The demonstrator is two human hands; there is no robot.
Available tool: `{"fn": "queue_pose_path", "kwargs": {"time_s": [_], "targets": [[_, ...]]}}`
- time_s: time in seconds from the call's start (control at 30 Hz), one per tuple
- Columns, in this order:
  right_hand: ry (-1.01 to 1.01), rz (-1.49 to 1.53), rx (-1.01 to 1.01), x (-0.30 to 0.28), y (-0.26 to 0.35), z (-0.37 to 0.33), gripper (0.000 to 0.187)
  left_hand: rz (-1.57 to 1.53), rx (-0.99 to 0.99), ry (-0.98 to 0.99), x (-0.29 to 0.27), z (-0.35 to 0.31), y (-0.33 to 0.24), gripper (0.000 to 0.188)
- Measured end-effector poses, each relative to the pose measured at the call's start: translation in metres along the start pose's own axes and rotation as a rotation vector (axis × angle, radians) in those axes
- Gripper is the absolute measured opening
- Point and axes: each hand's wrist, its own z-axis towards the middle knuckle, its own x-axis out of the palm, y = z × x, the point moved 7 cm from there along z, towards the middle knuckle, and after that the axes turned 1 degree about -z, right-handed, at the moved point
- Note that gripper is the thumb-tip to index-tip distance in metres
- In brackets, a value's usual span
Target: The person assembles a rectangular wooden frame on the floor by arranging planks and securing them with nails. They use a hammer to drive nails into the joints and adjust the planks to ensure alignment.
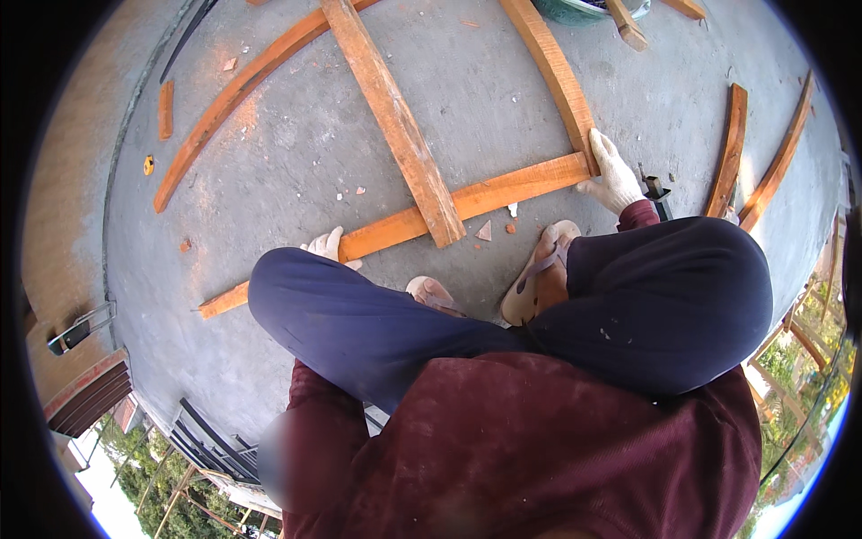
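I crouch over a reddish-brown wooden beam (521,189) that lies crosswise on the concrete in front of my feet. My left hand (327,244), in a white glove, is closed around this beam left of its middle; my knee hides part of the beam just beyond. At its right end, my gloved right hand (614,176) grips the corner where a long beam (555,81) running away from me meets it, fingers along the outer side. Between the hands, a rougher plank (386,103) rests across the top of the crosswise beam, its near end sticking out toward me.
A curved-looking timber (242,90) and a short wood block (166,110) lie at left, near a small yellow object (148,165). Two timbers (729,148) lie at right. A green tub (575,11) stands at the far side. Broken chips (485,231) litter the floor by my sandals (534,278).
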Motion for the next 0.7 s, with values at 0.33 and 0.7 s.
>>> {"fn": "queue_pose_path", "kwargs": {"time_s": [0.33, 0.7], "targets": [[-0.006, 0.059, 0.042, -0.007, -0.001, -0.001, 0.118, 0.001, -0.021, 0.112, -0.013, 0.005, -0.010, 0.093], [-0.019, -0.005, -0.013, -0.007, -0.003, 0.003, 0.117, -0.034, -0.112, 0.251, -0.010, 0.003, -0.012, 0.100]]}}
